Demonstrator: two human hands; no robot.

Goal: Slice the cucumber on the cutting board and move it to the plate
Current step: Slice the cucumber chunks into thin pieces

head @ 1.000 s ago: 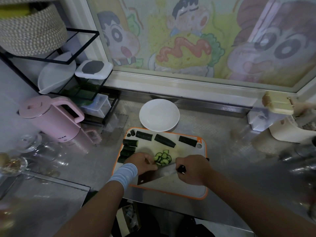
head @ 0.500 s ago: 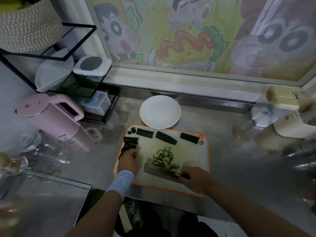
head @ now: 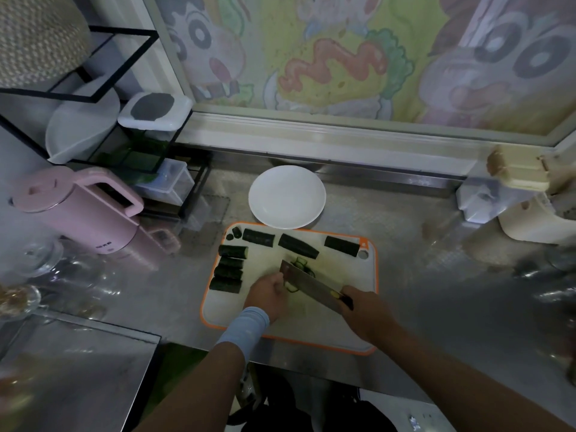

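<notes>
Cucumber chunks point(head: 229, 269) lie stacked, dark skin up, at the left of the cutting board point(head: 349, 269). Three more sit in a row along its far edge, and a few thin slices point(head: 300, 262) sit mid-board, partly hidden by the knife point(head: 308, 283). The left hand point(head: 268, 293) is down on the board right against the blade with its fingers curled. I cannot tell whether it pinches a slice. The right hand point(head: 364, 310) is wrapped round the handle, with the broad blade angled toward the slices.

To my eye the danger is those left fingers sitting so close to the edge: one careless push of the blade could nick them. If the slices are carried on the blade, wet ones might slide off, and the back row of chunks lies between them and the plate point(head: 286, 198), which is bare and sits just past the board's far edge.

The worktop point(head: 436, 275) is dull textured steel. On the left stand a black wire rack point(head: 103, 57) and a pink kettle point(head: 78, 210), with glassware nearer. A bright cartoon picture point(head: 327, 57) covers the back wall, and a cream appliance point(head: 530, 222) stands far right.
</notes>
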